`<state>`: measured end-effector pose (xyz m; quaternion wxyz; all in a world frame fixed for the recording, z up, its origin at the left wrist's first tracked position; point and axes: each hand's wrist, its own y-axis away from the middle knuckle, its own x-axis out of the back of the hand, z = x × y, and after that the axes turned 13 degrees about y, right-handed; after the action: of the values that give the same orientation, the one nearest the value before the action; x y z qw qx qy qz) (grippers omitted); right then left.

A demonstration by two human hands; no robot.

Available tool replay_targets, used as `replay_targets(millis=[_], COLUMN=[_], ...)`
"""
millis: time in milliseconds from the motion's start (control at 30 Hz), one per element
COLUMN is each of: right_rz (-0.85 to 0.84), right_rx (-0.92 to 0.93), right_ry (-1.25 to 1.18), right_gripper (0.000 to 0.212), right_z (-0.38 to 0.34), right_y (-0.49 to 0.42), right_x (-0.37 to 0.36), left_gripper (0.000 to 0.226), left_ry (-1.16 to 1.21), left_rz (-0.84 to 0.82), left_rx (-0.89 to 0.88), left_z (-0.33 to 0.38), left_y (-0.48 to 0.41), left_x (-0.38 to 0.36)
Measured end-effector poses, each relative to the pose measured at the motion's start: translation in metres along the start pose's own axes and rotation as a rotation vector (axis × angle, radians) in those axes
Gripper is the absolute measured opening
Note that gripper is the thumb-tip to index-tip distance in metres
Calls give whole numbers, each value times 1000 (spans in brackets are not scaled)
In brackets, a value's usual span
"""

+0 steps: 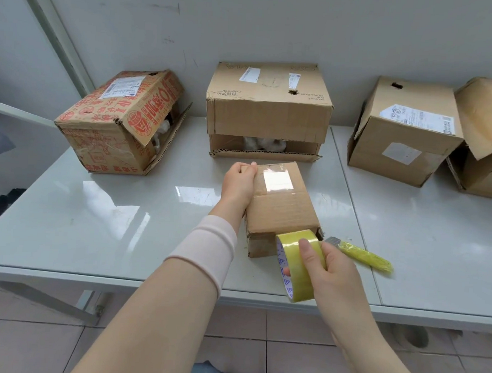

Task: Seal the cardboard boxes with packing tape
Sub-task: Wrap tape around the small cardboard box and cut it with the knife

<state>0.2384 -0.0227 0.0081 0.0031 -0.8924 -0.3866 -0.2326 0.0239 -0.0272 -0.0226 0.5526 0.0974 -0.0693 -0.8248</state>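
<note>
Head cam, only view there is. Dead centre on the white table (95,207) sits the small cardboard box (281,205), long side running away from the person, with a shiny patch of clear tape already on its top at the far end. The left hand (239,183) comes in from 7 o'clock and holds the box's far-left corner, fingers curled over the top edge. A pale pink sleeve (207,247) covers the forearm.

The right hand (329,267) comes in from 5 o'clock and grips the tape roll (297,263), which is yellowish with a printed core. The thumb is flat on the outside and a fingertip pokes through the hole. The roll is right up against the box's near end, at its 6 o'clock. Can't tell if any tape is actually stuck down there.

A yellow-handled utility knife (363,256) lies on the table at about 4 o'clock from the small box, blade end pointing at the box's near corner, just beside it.

Along the wall:
- The red-printed box (120,122) is at 10 o'clock, side flap hanging open, something white inside.
- The big plain box (269,107) is at 12 o'clock, front flaps open, whitish filler showing.
- The labelled box (404,132) is at 2 o'clock.
- Another box (487,136) is crammed against it at the frame's 3 o'clock edge, with a loose flap.
</note>
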Motion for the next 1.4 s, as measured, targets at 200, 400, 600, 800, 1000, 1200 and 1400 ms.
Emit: replay_targets(millis=[200, 400, 600, 800, 1000, 1200, 1400], right_rz=[11, -26, -39, -246, -174, -107, 10], right_rx=[4, -22, 78, 185, 283, 397, 402], right_ry=[26, -22, -57, -185, -174, -116, -140], right_gripper=[25, 27, 39, 46, 29, 24, 27], right_z=[4, 1, -41, -119, -116, -91, -95], right_y=[-2, -1, -13, -46, -87, -96, -72], right_x=[-5, -1, 13, 55, 31, 8, 3], left_gripper=[24, 78, 48, 28, 25, 24, 25], left_ry=[-1, -410, -643, -304, 34, 48, -51], left_rz=[-43, -585, -568, -339, -196, -175, -152], left_rx=[14, -640, -977, -545, -110, -113, -119], left_z=[5, -26, -16, 38, 43, 37, 39], left_y=[9, 54, 53, 60, 43, 24, 19], left_x=[-2, 53, 65, 37, 16, 20, 19])
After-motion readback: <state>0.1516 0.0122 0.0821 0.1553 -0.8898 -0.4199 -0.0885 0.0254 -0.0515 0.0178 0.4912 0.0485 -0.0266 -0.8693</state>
